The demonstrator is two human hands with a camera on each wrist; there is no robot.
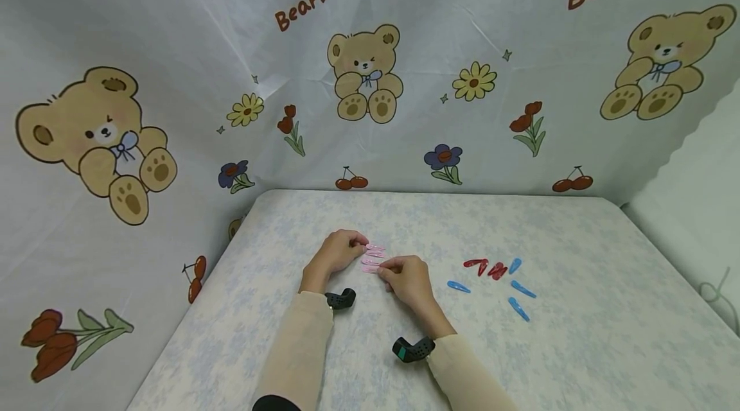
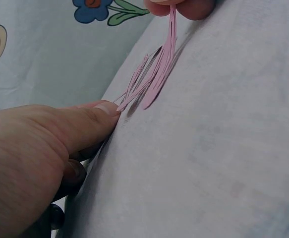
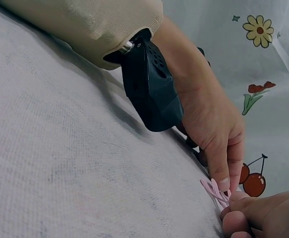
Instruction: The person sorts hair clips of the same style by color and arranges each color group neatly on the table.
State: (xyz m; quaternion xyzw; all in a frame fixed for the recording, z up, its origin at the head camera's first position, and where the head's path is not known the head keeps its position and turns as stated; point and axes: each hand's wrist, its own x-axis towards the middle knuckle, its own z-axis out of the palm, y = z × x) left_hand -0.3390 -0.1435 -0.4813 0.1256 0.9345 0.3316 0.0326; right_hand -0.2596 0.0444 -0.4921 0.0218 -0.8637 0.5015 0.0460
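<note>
Several pink snap hair clips [image 1: 374,253] lie in a short column on the table between the two hands. My left hand [image 1: 340,251] is at their upper left, thumb and forefinger pinching the tip of one pink clip; the left wrist view shows the thumb [image 2: 102,111] at that tip. From the lower right, my right hand [image 1: 409,279] pinches the end of another pink clip [image 2: 170,44]. In the right wrist view, the fingers of both hands nearly meet around the pink clips [image 3: 214,192], hiding parts of them.
To the right, several red hair clips [image 1: 497,271] are grouped together. Blue hair clips [image 1: 523,289] lie around them, with one blue clip [image 1: 458,286] nearer the right hand. A bear-print cloth [image 1: 405,160] hangs behind the pale patterned table [image 1: 260,237].
</note>
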